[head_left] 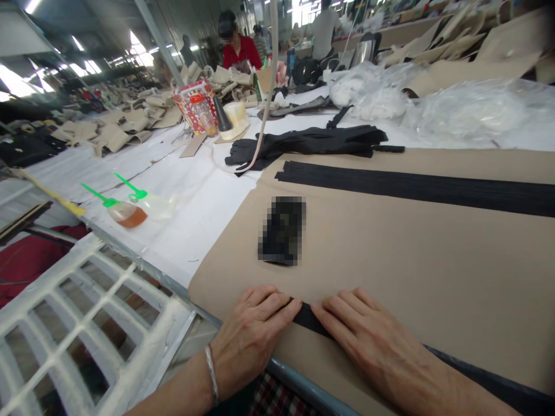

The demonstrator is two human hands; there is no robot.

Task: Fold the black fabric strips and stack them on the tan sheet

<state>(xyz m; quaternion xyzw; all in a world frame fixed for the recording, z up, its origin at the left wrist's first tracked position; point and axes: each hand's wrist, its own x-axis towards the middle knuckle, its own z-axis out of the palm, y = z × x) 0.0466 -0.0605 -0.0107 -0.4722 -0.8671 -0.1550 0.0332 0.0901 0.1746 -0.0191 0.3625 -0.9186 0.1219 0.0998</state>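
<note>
My left hand [251, 335] and my right hand [368, 341] lie flat, side by side, at the near edge of a tan sheet [390, 254] on the table. Both press on a black strip [309, 318] that runs under the fingertips and on to the right along the edge. A silver bracelet is on my left wrist. A small black object [282, 230], blurred out, lies on the sheet just beyond my hands. Several long black strips [411, 186] lie across the far part of the sheet.
A pile of black fabric [307, 144] lies behind the strips. Two glue bottles with green nozzles [130, 208] rest on the white table at left. A white plastic crate [87, 329] stands at lower left. Clear plastic bags [455, 110] sit at back right. A person in red [240, 49] works at the far end.
</note>
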